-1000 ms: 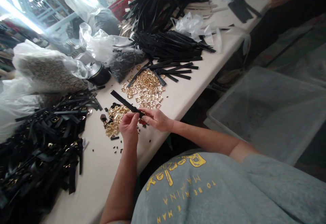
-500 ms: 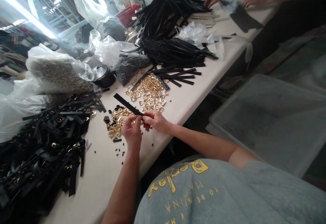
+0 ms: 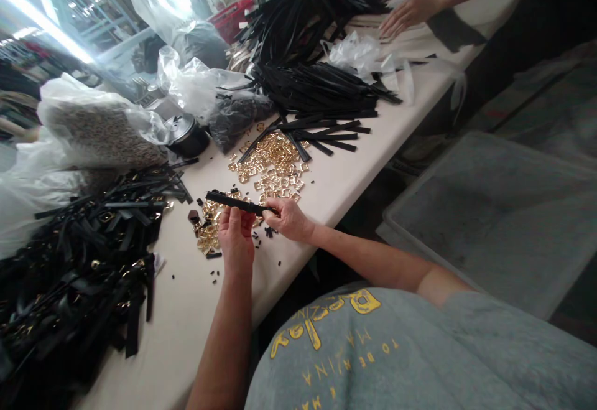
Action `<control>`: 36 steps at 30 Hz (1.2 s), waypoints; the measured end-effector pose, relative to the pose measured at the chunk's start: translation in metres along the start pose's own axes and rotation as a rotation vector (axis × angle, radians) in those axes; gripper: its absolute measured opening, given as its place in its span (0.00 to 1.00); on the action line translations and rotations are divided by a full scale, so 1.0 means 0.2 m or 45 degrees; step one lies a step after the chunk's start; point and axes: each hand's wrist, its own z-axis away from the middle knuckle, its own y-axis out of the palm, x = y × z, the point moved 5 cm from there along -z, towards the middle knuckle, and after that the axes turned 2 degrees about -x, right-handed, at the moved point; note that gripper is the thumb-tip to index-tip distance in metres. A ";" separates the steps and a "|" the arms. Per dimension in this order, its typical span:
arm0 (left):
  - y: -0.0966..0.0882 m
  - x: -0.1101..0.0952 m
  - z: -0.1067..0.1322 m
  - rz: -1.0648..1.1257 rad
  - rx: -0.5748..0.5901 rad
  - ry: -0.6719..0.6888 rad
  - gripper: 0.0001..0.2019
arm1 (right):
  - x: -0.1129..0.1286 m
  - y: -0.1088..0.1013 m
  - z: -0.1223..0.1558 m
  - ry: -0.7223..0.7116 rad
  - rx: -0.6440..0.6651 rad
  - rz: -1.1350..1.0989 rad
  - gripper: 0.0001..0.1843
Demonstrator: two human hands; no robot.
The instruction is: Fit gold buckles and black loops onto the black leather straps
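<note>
Both hands pinched one black strap; left hand mid-length, right hand at its end; gold buckles lay just beyond.

White table holding gold buckles mid, black straps lying left edge, bags sitting back.

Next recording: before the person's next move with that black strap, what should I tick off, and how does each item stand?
1. Grip: left hand and right hand both pinch the black strap: ok.
2. Strap held roughly level above the table: ok.
3. Gold buckles lie right under the left hand: ok.
4. Buckle already on the strap: cannot tell, fingers cover that end.
5. Co-worker's hands are at the table's far end, apart: ok.
6. Table near the hands free of loose bits: not ok, small black pieces lie scattered.
</note>
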 end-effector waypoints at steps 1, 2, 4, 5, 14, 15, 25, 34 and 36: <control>0.00 0.01 0.00 -0.002 0.007 -0.030 0.18 | 0.00 0.00 0.00 -0.006 0.012 0.026 0.09; -0.01 0.01 -0.01 -0.002 0.009 -0.057 0.18 | 0.00 0.00 0.01 -0.013 0.017 0.045 0.09; -0.01 0.02 0.00 0.010 0.011 -0.112 0.18 | 0.00 0.00 0.01 -0.021 0.023 0.062 0.09; 0.00 0.03 0.00 0.021 0.016 -0.135 0.17 | 0.00 0.00 0.01 -0.023 0.023 0.063 0.09; 0.01 0.01 0.03 -0.055 0.166 -0.083 0.16 | -0.02 0.00 0.01 -0.030 0.102 -0.080 0.09; 0.02 0.00 0.03 -0.088 0.214 -0.080 0.17 | -0.02 -0.01 0.01 -0.013 0.137 -0.120 0.09; 0.05 -0.01 0.06 -0.285 0.310 0.045 0.19 | -0.05 -0.02 0.01 0.171 0.339 -0.418 0.09; 0.03 0.03 0.07 -0.187 0.190 -0.018 0.16 | -0.04 -0.01 0.01 0.059 0.116 0.001 0.09; 0.04 0.03 0.07 -0.163 0.171 -0.030 0.15 | -0.03 -0.01 0.02 0.047 0.116 0.037 0.09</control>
